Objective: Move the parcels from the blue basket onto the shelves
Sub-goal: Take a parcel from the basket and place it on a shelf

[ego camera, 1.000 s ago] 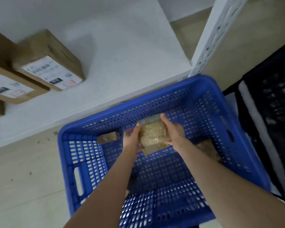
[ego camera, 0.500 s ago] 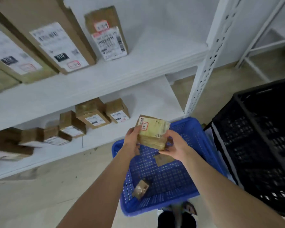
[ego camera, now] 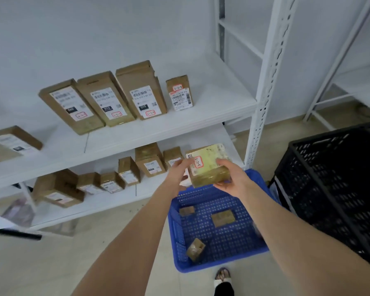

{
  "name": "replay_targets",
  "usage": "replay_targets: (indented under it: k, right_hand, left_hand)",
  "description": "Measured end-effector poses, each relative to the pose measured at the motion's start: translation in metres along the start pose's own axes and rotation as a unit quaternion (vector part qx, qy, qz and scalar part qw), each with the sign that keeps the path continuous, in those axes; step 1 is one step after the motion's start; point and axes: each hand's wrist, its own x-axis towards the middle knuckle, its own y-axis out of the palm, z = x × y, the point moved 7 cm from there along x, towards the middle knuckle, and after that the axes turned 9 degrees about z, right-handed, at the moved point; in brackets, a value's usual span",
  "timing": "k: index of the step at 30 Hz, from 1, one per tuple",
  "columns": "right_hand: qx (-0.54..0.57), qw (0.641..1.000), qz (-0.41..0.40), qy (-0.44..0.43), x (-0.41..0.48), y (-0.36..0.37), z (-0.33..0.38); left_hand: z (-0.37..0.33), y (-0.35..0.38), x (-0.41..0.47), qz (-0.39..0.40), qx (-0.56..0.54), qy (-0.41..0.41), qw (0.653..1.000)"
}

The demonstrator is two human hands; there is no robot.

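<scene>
Rising out of the blue perforated plastic basket [ego camera: 220,266], where it sat a second ago, the tape-wrapped brown cardboard parcel with a pale yellow label [ego camera: 207,167] now hangs above the basket's far rim, level with the lower white shelf [ego camera: 124,199]. The pick is therefore done and only the placing is left, probably at that shelf's right end, beside the row of small brown boxes [ego camera: 150,162]. The right hand [ego camera: 232,180] grips the parcel, fingers curled over its right side and thumb at the near edge. The left hand [ego camera: 178,170] is blurred; its fingers look stretched out against the parcel's left edge rather than clamped on it. Three small brown parcels [ego camera: 222,218] lie on the basket floor, so much of the job remains. Blur makes the label writing unreadable, the right forearm covers the basket's right wall and perhaps another parcel, and the black slotted crate [ego camera: 333,189] is cut off at the right
</scene>
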Motion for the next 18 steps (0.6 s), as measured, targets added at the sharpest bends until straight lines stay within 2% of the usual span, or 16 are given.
replay_targets:
  k: [3,5,8,12,15,18]
  right_hand:
    - [-0.116,0.993,-0.013,-0.017,-0.031,0.003,0.008]
    - [-0.196,0.98,-0.002,-0.024,-0.049,0.013,0.011]
    - [-0.292,0.955,0.036,-0.021,-0.073,0.037,0.008]
    - [-0.269,0.961,0.067,-0.024,-0.094,0.06,0.006]
    - [-0.25,0.964,0.084,-0.041,-0.103,0.074,0.007]
    - [-0.271,0.957,0.103,0.017,-0.108,0.083,-0.006]
  left_hand:
    - [-0.023,-0.013,-0.031,-0.054,0.045,0.071,0.995]
    - [-0.036,-0.01,-0.052,-0.033,0.094,0.099,0.99]
    - [-0.037,0.002,-0.081,0.024,0.152,0.083,0.985]
    - [-0.03,0.006,-0.11,0.075,0.13,0.062,0.987]
    - [-0.037,-0.005,-0.126,0.056,0.118,0.089,0.987]
    - [-0.05,-0.019,-0.137,0.017,0.105,0.123,0.987]
